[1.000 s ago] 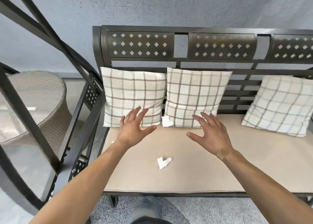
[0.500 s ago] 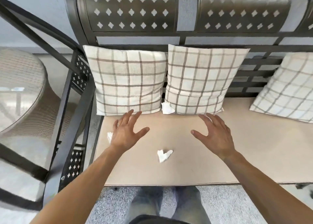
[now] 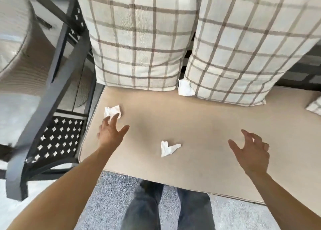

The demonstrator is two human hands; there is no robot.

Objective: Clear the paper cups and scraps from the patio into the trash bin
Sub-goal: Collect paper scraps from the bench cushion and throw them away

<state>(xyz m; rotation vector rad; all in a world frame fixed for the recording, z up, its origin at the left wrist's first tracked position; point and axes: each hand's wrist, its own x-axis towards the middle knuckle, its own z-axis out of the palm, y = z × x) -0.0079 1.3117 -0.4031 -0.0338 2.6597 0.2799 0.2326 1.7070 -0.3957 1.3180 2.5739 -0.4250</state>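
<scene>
One scrap at left grip fingertips, ungrasped

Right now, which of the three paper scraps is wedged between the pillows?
The scrap at the back, tucked between the two plaid pillows; the other two lie loose on the open seat cushion.

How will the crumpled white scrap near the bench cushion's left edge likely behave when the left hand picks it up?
The crumpled scrap looks like thin paper, so it is probably very light and will squash rather than resist. Its creased shape should give the left hand an easy hold. It is unlikely to roll on the flat seat cushion, though a stray brush might slide it.
</scene>
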